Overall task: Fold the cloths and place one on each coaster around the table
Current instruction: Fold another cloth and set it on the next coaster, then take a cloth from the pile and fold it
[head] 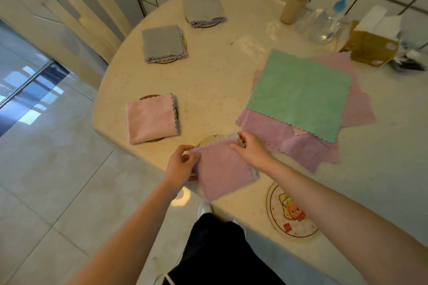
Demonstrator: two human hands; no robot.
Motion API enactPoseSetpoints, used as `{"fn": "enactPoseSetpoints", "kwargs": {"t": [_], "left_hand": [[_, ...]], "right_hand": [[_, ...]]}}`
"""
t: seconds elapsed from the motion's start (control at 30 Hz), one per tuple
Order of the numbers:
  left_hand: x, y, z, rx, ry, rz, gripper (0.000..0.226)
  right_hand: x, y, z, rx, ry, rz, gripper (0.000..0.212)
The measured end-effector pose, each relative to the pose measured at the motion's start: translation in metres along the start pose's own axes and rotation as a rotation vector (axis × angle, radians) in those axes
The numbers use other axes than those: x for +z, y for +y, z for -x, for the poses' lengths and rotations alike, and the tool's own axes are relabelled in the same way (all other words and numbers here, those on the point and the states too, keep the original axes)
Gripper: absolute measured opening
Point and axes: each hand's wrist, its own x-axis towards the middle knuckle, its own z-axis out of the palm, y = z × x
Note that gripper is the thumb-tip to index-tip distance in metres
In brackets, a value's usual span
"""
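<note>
I hold a folded purple cloth (223, 169) at the table's near edge. My left hand (181, 164) pinches its left corner and my right hand (251, 149) pinches its far right corner. It partly covers a round coaster (210, 140). Three folded cloths lie on coasters: a pink cloth (151, 118) at the left and two grey cloths (163, 43) (203, 9) farther back. A bare cartoon coaster (290, 215) lies near my right forearm. Unfolded cloths are stacked at the right, a green cloth (298, 93) on top of purple and pink ones (273, 132).
At the back right stand a brown cup (293, 7), a clear spray bottle (326, 28) and a tissue box (370, 44) against the tiled wall. A pale chair (76, 16) stands at the left. My leg and shoe show below the table (220, 81) edge.
</note>
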Motion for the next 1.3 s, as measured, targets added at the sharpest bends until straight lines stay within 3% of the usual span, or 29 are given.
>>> {"fn": "enactPoseSetpoints", "kwargs": {"t": [0.23, 0.57, 0.73, 0.87, 1.0, 1.17, 1.3], "left_hand": [[-0.01, -0.009, -0.024, 0.117, 0.19, -0.386, 0.006], [-0.014, 0.006, -0.045, 0.316, 0.203, -0.683, 0.024], [0.025, 0.035, -0.051, 0.572, 0.101, -0.812, 0.029], [0.084, 0.057, -0.053, 0.722, -0.133, -0.951, 0.035], [0.147, 0.074, -0.056, 0.867, -0.293, -1.091, 0.064], [0.22, 0.085, -0.069, 0.92, -0.372, -1.249, 0.05], [0.252, 0.088, -0.076, 0.965, -0.393, -1.283, 0.049]], "right_hand": [[0.01, 0.001, -0.011, -0.015, 0.13, 0.133, 0.022], [-0.014, 0.022, -0.001, 0.008, 0.199, 0.069, 0.016], [-0.053, 0.055, 0.022, -0.024, 0.23, 0.156, 0.019], [-0.1, 0.098, 0.039, -0.023, 0.374, 0.276, 0.022], [-0.146, 0.143, 0.04, -0.043, 0.423, 0.495, 0.018], [-0.174, 0.183, 0.028, -0.128, 0.327, 0.721, 0.026], [-0.179, 0.197, 0.015, -0.187, 0.294, 0.731, 0.022]]}}
